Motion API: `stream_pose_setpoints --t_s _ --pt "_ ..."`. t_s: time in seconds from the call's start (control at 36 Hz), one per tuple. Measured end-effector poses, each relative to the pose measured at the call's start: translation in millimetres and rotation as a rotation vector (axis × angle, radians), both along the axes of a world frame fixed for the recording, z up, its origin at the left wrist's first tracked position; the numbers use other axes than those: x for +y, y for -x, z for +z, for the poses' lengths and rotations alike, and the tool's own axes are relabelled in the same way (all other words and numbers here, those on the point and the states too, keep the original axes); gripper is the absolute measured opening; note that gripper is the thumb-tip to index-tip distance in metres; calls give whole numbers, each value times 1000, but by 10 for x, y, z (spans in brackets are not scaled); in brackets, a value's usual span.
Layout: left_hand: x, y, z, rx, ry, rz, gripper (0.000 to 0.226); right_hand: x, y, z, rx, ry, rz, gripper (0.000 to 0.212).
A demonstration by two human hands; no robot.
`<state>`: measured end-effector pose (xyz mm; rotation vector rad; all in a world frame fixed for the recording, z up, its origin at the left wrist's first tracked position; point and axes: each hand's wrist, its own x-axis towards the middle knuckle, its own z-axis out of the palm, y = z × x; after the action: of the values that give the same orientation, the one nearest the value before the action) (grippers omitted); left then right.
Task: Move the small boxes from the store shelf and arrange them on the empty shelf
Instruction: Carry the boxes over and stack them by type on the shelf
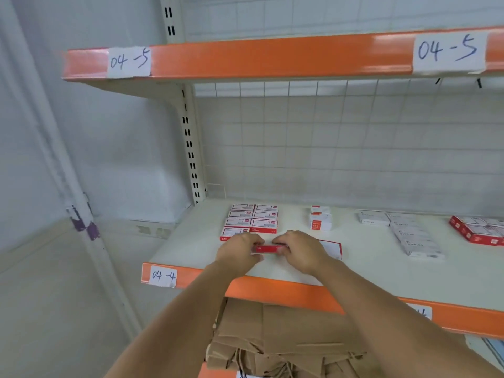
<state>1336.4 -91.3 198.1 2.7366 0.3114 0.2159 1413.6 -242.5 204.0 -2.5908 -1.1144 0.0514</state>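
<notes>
**Head cam: light and image quality**

I see even, diffuse, bright light. Glare streaks the upper shelf edge (272, 57). Soft shadows under it. Wide-angle bowing bends straight lines near edges. Slight motion blur overall; small print on the boxes (252, 221) unreadable.

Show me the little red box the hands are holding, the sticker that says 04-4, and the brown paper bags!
little red box (268, 249), head view, on its red front side between the hands.
04-4 sticker (163, 276), head view, middle of the white paper.
brown paper bags (286, 331), head view, flat brown top of the pile.
</notes>
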Motion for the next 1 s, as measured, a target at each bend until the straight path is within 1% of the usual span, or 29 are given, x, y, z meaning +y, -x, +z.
stream_pose_setpoints --t_s 0.06,0.14,0.19,0.25,0.36,0.42,0.5,0.64,0.72,0.78,0.89,1.0 --pt "86 -28 21 14 5 4 28 78 -3 48 94 -81 -74 26" --pt "195 -84 32 17 -34 -29 26 178 -10 64 204 -181 -197 17" --pt "246 -117 24 -24 -25 -60 30 215 -23 48 180 -177 -276 16" --pt "283 -136 21 -78 -34 -80 38 225 -19 30 142 -159 -330 20" --pt "369 -129 17 -180 -125 -71 31 242 63 28 104 -146 -388 22" --pt "427 -118 -1 -193 -173 -57 29 253 120 47 29 -87 -385 30" --pt "509 -94 -45 -186 -240 -36 33 272 181 40 -74 -44 -331 39" --pt "574 -43 -102 -110 -270 -45 37 284 235 11 -107 60 -268 47" --pt "589 -38 -110 -97 -294 -58 38 279 257 12 -130 128 -232 44" --pt "593 -40 -111 -101 -288 -61 38 276 262 46 -137 147 -244 41" --pt "587 -47 -103 -96 -279 -67 37 272 267 154 -108 197 -267 47" --pt "585 -63 -105 -90 -263 -65 37 278 286 174 -106 151 -284 29"
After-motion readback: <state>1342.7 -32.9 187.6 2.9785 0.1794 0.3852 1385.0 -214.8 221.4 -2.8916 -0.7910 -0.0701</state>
